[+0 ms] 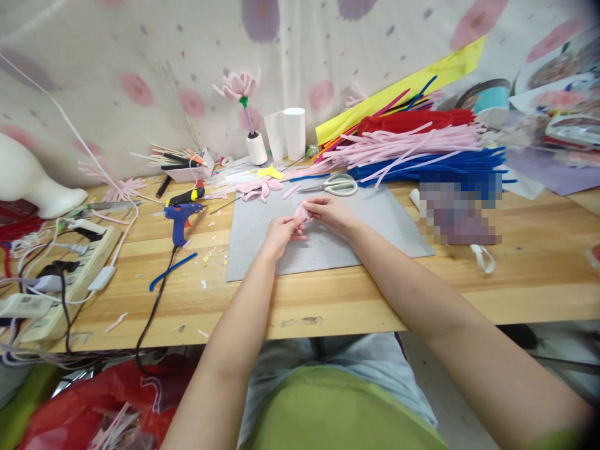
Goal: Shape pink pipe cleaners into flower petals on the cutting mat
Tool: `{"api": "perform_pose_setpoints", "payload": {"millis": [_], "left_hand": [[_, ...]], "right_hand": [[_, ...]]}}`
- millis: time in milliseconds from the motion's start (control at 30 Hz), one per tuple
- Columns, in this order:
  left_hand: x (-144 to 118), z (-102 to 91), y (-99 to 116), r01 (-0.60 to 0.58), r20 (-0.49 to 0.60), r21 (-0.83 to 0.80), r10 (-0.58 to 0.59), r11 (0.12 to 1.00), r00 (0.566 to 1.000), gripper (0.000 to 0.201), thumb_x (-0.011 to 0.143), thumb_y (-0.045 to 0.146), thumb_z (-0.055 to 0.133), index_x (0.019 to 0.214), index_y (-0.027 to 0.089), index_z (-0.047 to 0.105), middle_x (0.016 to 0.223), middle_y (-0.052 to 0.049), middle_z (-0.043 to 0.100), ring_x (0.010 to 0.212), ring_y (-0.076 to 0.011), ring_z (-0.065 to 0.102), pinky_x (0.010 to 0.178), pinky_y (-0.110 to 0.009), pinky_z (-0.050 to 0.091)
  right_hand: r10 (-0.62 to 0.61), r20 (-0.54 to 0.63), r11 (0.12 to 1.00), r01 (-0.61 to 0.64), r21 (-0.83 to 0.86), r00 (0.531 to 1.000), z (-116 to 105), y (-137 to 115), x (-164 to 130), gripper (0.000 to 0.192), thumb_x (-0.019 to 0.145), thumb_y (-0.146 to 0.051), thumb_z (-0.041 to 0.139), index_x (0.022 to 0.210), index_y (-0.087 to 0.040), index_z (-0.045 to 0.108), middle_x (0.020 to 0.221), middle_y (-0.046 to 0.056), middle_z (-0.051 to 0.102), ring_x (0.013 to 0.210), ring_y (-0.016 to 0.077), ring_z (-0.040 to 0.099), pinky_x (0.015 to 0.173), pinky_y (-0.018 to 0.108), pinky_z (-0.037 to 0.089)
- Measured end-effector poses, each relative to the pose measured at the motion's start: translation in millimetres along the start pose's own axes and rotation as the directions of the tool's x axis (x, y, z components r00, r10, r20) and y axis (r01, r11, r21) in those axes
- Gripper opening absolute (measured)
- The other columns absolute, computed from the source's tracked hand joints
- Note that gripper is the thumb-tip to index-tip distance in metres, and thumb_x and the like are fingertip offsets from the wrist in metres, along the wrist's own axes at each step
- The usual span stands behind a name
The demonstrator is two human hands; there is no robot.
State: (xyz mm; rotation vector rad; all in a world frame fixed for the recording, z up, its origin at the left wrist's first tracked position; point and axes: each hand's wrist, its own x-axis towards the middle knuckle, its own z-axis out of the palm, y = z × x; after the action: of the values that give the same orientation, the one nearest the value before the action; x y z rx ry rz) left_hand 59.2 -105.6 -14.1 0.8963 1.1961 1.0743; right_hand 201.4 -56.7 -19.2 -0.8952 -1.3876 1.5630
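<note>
Over the grey cutting mat (328, 256), my left hand (282, 234) and my right hand (330, 212) meet, both closed on a small pink pipe-cleaner petal (302, 212). Fingers cover part of it, so its full shape is hidden. Just beyond my hands, scissors (341, 185) with pale green handles lie on the mat's far edge. Several more pink petals (260, 188) lie to their left. Farther back, a finished pink pipe-cleaner flower (240, 86) with a green base stands upright in a small white pot (256, 149).
Left of the mat lie a blue glue gun (180, 219) with a black cord and a blue pipe cleaner (172, 271). Bundles of pink (403, 147), red and blue (422, 167) pipe cleaners fill the back right. A crowded power strip (75, 281) sits at left, above a red bag (107, 400).
</note>
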Motion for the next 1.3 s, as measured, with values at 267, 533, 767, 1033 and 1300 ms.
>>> {"api": "perform_pose_setpoints", "payload": {"millis": [267, 533, 767, 1033, 1300], "left_hand": [[0.5, 6.0, -5.6, -0.038, 0.007, 0.106, 0.037, 0.994, 0.999, 0.019, 0.068, 0.028, 0.068, 0.067, 0.01, 0.062, 0.055, 0.001, 0.055, 0.045, -0.0042, 0.048, 0.05, -0.021, 0.05], [1.9, 5.5, -4.3, -0.097, -0.005, 0.098, 0.098, 0.99, 0.995, 0.021, 0.076, 0.032, 0.058, 0.07, 0.012, 0.061, 0.053, 0.004, 0.05, 0.045, -0.004, 0.043, 0.053, -0.022, 0.05], [3.6, 7.0, -9.0, -0.178, -0.066, 0.198, 0.195, 0.964, 0.979, 0.016, 0.074, 0.027, 0.059, 0.067, 0.012, 0.063, 0.05, 0.004, 0.045, 0.044, -0.004, 0.04, 0.047, -0.019, 0.047], [-4.7, 6.9, 6.1, 0.052, 0.039, -0.162, -0.046, 0.985, 0.998, 0.015, 0.077, 0.016, 0.051, 0.068, 0.008, 0.059, 0.047, 0.007, 0.036, 0.038, 0.0, 0.027, 0.045, -0.017, 0.048], [-2.5, 0.9, 5.9, 0.128, 0.109, -0.179, -0.109, 0.976, 0.988, 0.015, 0.078, 0.015, 0.051, 0.069, 0.007, 0.059, 0.048, 0.007, 0.035, 0.036, 0.0009, 0.029, 0.043, -0.014, 0.046]], "right_hand": [[-0.117, -0.209, 0.968, 0.064, -0.243, 0.971, 8.2, -4.3, 0.6, 0.017, 0.059, -0.031, 0.062, 0.06, -0.015, 0.058, 0.052, -0.003, 0.05, 0.049, 0.0078, 0.042, 0.05, 0.023, 0.034], [-0.112, -0.15, 0.965, 0.071, -0.254, 0.982, 11.2, -7.2, -1.2, 0.016, 0.059, -0.032, 0.059, 0.058, -0.016, 0.057, 0.05, -0.002, 0.051, 0.048, 0.0078, 0.04, 0.05, 0.023, 0.032], [-0.076, -0.301, 0.981, 0.018, -0.191, 0.951, 17.6, 1.6, 2.0, 0.011, 0.061, -0.024, 0.059, 0.056, -0.016, 0.054, 0.051, -0.003, 0.051, 0.048, 0.0066, 0.039, 0.05, 0.022, 0.032], [0.061, 0.093, 0.967, -0.082, 0.243, 0.994, 4.1, 3.6, -2.0, 0.025, 0.063, -0.034, 0.069, 0.077, -0.013, 0.065, 0.059, -0.002, 0.056, 0.051, 0.0044, 0.042, 0.05, 0.018, 0.033], [0.04, 0.044, 0.961, -0.051, 0.272, 0.998, 6.1, 9.8, 1.1, 0.023, 0.058, -0.031, 0.074, 0.07, -0.013, 0.066, 0.061, 0.0, 0.061, 0.052, 0.0045, 0.045, 0.05, 0.019, 0.033]]}}
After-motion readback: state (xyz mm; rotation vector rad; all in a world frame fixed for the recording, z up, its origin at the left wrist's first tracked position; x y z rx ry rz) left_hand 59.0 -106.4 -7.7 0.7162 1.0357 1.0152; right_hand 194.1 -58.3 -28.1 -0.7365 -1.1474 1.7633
